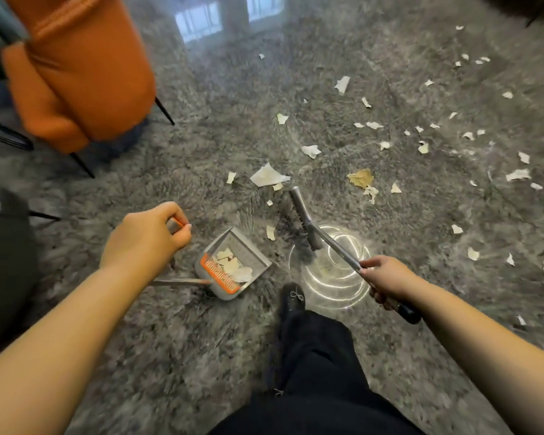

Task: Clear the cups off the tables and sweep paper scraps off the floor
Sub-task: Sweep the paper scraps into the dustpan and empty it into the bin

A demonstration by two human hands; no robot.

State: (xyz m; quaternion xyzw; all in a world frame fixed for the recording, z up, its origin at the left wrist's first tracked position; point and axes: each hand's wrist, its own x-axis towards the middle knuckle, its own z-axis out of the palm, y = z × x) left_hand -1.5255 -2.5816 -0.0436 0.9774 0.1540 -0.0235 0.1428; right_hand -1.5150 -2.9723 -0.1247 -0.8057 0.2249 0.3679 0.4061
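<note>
Left hand (145,238) curled tight round the top of the dustpan handle (174,225), fingers fully closed on it. Right hand (387,279) wrapped round the broom handle (343,255), thumb along the shaft, black end sticking out behind the palm.

Dustpan (233,262) sits on the floor (201,152) just left of the broom head (302,227), mouth facing up-frame, orange comb at the near edge. Broom head down on the floor, bristles blurred, probably mid-stroke toward the pan.

Progress: sweeping partly done. Several scraps, maybe five or six, already lie in the pan (233,265). Most are left: a large white scrap (269,175) and a brownish one (361,178) just beyond the broom, then a wide scatter of paper scraps (421,146) to the right and up-frame, roughly forty; small ones too blurred to count exactly. No cups or tables in view, so that half can't be judged.

Counts: one broom, one dustpan, one orange chair (76,73) upper left, one shoe (292,298) showing.
</note>
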